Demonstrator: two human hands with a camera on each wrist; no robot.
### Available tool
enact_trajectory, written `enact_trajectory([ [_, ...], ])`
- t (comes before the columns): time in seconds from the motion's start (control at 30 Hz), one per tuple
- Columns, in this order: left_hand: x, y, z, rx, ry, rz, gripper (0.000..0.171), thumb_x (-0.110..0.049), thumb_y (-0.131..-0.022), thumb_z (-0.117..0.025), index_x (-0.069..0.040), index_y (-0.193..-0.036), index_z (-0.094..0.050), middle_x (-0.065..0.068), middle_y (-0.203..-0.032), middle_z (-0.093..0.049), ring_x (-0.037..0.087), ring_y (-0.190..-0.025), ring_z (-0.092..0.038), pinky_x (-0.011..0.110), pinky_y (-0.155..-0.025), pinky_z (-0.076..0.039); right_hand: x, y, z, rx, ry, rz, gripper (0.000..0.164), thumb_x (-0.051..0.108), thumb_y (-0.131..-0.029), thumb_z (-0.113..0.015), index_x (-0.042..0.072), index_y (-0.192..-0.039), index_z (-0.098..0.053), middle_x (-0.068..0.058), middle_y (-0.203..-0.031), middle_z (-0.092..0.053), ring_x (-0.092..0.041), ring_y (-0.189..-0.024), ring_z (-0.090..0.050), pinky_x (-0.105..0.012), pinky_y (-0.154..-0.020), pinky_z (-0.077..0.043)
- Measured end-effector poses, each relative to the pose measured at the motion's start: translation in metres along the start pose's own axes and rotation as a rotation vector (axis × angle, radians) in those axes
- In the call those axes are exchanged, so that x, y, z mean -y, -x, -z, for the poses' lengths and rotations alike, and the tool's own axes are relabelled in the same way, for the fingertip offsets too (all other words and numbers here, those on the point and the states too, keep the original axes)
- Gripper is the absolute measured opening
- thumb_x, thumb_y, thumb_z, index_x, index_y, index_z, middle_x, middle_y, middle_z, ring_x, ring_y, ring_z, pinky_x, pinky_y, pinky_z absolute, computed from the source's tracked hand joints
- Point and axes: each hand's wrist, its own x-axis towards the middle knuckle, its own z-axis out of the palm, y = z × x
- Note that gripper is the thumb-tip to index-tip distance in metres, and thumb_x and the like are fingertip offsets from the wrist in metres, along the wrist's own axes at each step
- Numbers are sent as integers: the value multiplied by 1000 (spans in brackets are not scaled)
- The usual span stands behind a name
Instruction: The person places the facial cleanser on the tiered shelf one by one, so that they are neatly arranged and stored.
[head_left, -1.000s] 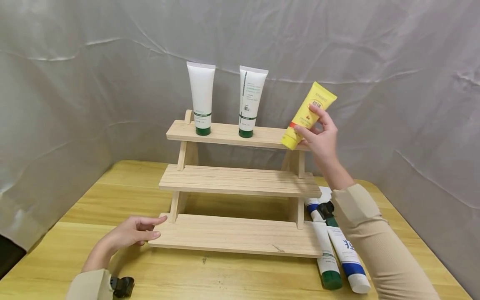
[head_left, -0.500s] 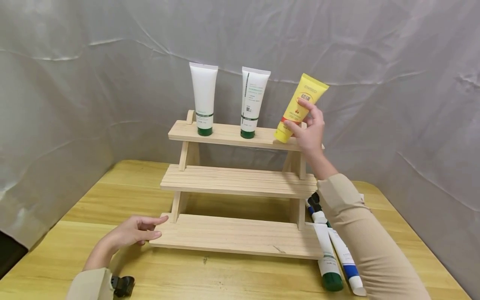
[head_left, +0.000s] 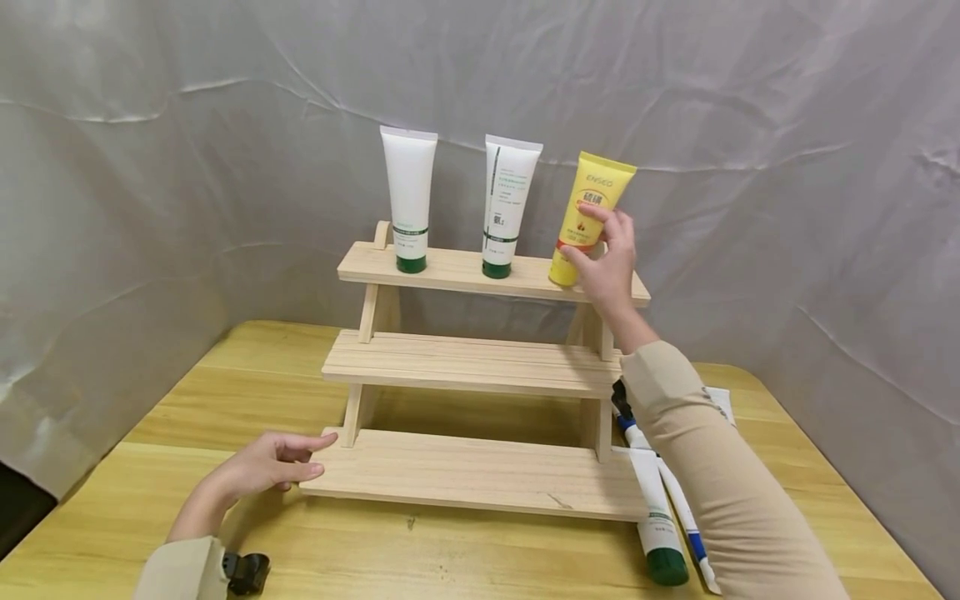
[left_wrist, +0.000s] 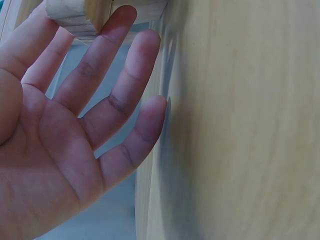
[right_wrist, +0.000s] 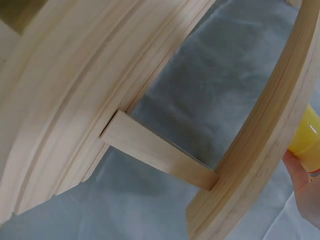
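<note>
My right hand (head_left: 606, 267) holds a yellow squeeze tube (head_left: 597, 190) between thumb and fingers. The tube stands cap down at the right part of the top shelf of a three-tier wooden display stand (head_left: 468, 364), leaning slightly right. Only a bit of yellow tube (right_wrist: 308, 142) shows in the right wrist view. Two white tubes with green caps, a left one (head_left: 408, 196) and a middle one (head_left: 508, 200), stand on that same shelf. My left hand (head_left: 262, 467) grips the left end of the bottom shelf with thumb and fingers; its lower fingers (left_wrist: 132, 70) are spread below the wood.
Beside the stand's right end lie more tubes: a white one with a green cap (head_left: 658, 533) and a white-and-blue one (head_left: 693, 533), partly hidden by the right sleeve (head_left: 712, 467). Grey cloth (head_left: 675, 75) hangs behind the wooden table (head_left: 315, 542).
The right hand has carried the yellow tube leftward onto the top shelf, and the tube has turned more upright. The left hand keeps its place on the bottom shelf.
</note>
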Motion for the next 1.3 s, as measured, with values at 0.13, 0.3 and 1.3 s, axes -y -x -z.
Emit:
enact_trajectory([
  [0.13,0,0,0,1,-2,-2,52,-13,-86,-60,9,-128,-38,-5,-63,-36,4,-55,-34,21,-48,-35,-3,-1,-2,-1,11,13,45,-17,-71,-63,-9,-113,-52,-24,-119,-37,-25,-90,-43,-32,-81,-39],
  [0.3,-1,1,0,-5,-8,9,53,-14,-86,-60,9,-128,-38,-4,-65,-38,4,-56,-35,21,-48,-36,-8,-2,-4,29,9,48,44,-16,-71,-64,-8,-113,-52,-23,-120,-37,-25,-99,-43,-33,-86,-38],
  [1.3,-2,1,-1,1,-14,1,53,-14,-86,-60,10,-128,-37,-5,-64,-37,4,-56,-36,21,-49,-36,-47,11,7,108,68,58,34,0,-75,-69,-4,-107,-58,-22,-125,-35,-26,-112,-37,-46,-81,-41],
])
